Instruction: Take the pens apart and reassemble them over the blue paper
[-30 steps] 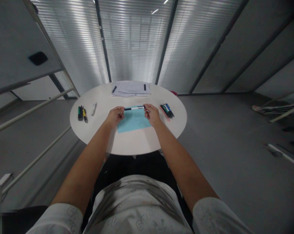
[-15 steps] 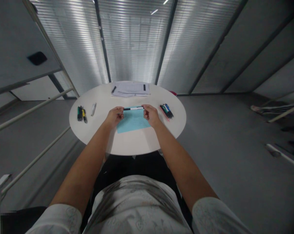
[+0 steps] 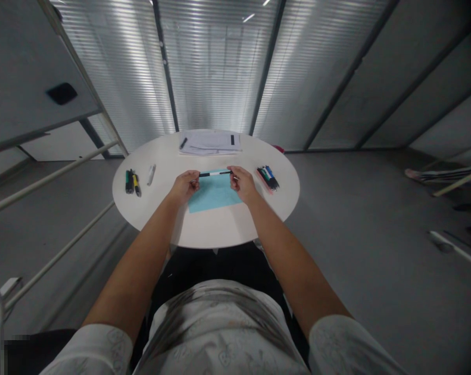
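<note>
A slim black-and-white pen is held level between my two hands, just above the far edge of a light-blue sheet of paper. The thumb and fingers of my left hand pinch its left end. At the other end, my right hand grips the tip in the same way. Both hands are closed, and the paper lies flat on the round white table beneath them.
Left on the table are green, black and yellow markers and a white marker. A bundle of pens lies to the right. Papers are stacked at the back. Pale metal rails stand at far left.
The pen's markings show differently: a shorter white stretch now lies between dark parts, as if it has been turned or pulled slightly. Both hands stay almost in place.
</note>
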`<state>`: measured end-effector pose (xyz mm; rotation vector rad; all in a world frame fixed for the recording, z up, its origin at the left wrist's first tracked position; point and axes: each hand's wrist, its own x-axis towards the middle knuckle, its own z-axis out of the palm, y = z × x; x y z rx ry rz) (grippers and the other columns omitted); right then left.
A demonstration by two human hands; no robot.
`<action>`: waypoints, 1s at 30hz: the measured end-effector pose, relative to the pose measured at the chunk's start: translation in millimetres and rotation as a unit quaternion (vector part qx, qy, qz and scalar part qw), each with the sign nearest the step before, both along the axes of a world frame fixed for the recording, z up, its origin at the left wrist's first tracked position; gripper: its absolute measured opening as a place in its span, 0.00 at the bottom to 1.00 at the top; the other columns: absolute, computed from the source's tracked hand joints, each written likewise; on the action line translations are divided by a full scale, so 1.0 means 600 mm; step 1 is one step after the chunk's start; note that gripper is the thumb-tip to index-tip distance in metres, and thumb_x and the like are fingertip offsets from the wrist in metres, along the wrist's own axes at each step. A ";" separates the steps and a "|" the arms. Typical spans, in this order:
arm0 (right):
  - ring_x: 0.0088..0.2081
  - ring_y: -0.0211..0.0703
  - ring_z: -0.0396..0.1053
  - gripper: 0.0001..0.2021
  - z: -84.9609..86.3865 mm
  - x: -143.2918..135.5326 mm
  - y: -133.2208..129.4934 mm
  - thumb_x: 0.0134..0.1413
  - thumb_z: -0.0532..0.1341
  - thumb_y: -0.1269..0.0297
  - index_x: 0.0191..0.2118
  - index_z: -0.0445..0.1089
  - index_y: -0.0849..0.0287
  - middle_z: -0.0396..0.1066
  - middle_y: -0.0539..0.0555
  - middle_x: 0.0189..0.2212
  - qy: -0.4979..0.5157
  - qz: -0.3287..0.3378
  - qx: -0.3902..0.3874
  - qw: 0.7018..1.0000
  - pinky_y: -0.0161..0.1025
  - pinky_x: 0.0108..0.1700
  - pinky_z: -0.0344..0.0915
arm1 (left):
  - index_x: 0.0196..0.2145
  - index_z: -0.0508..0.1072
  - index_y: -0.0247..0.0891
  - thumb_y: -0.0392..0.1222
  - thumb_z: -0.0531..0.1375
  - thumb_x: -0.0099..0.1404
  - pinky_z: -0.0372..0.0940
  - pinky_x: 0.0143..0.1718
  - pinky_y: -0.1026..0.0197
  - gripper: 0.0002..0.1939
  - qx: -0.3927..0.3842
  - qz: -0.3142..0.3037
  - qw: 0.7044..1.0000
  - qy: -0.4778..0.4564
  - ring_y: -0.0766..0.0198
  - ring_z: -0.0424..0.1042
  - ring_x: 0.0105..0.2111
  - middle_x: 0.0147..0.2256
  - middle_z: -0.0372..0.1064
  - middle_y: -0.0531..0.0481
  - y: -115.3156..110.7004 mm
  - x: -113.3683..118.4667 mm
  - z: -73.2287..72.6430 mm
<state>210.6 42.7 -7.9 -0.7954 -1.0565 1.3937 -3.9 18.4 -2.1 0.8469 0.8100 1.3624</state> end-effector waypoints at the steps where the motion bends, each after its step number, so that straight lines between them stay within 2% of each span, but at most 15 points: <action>1: 0.16 0.26 0.54 0.18 0.001 0.000 -0.001 0.44 0.67 0.53 0.39 0.71 0.58 0.61 0.43 0.20 0.001 0.000 -0.002 1.000 0.27 0.15 0.45 | 0.29 0.69 0.35 0.37 0.66 0.50 0.57 0.19 0.67 0.10 -0.001 0.000 1.000 0.001 0.73 0.61 0.19 0.22 0.60 0.55 -0.001 0.000 0.001; 10: 0.15 0.25 0.55 0.18 0.000 -0.003 -0.001 0.42 0.69 0.53 0.36 0.70 0.58 0.64 0.44 0.22 0.007 -0.008 -0.002 1.000 0.27 0.15 0.44 | 0.30 0.70 0.35 0.33 0.65 0.48 0.57 0.19 0.67 0.10 -0.008 0.003 1.000 -0.001 0.73 0.60 0.19 0.22 0.60 0.56 -0.004 0.002 0.006; 17: 0.13 0.26 0.49 0.19 0.004 -0.007 -0.006 0.44 0.67 0.48 0.34 0.69 0.59 0.56 0.40 0.13 -0.019 0.015 -0.012 1.000 0.28 0.15 0.41 | 0.31 0.71 0.34 0.32 0.65 0.46 0.57 0.19 0.67 0.11 0.006 0.000 1.000 0.003 0.72 0.61 0.19 0.22 0.60 0.56 0.000 -0.001 0.001; 24: 0.13 0.25 0.53 0.17 0.006 -0.007 -0.006 0.40 0.70 0.54 0.33 0.68 0.59 0.61 0.42 0.17 -0.005 0.011 -0.004 1.000 0.28 0.14 0.43 | 0.29 0.70 0.35 0.36 0.67 0.49 0.57 0.18 0.67 0.11 -0.001 0.011 1.000 -0.003 0.73 0.61 0.18 0.22 0.61 0.55 0.003 0.000 -0.001; 30: 0.15 0.25 0.55 0.17 0.003 -0.006 -0.002 0.41 0.70 0.55 0.36 0.69 0.58 0.64 0.43 0.21 -0.002 0.001 -0.009 1.000 0.28 0.15 0.45 | 0.28 0.69 0.35 0.39 0.69 0.48 0.56 0.18 0.68 0.13 -0.001 0.010 1.000 0.001 0.74 0.60 0.18 0.22 0.62 0.55 0.006 0.001 -0.004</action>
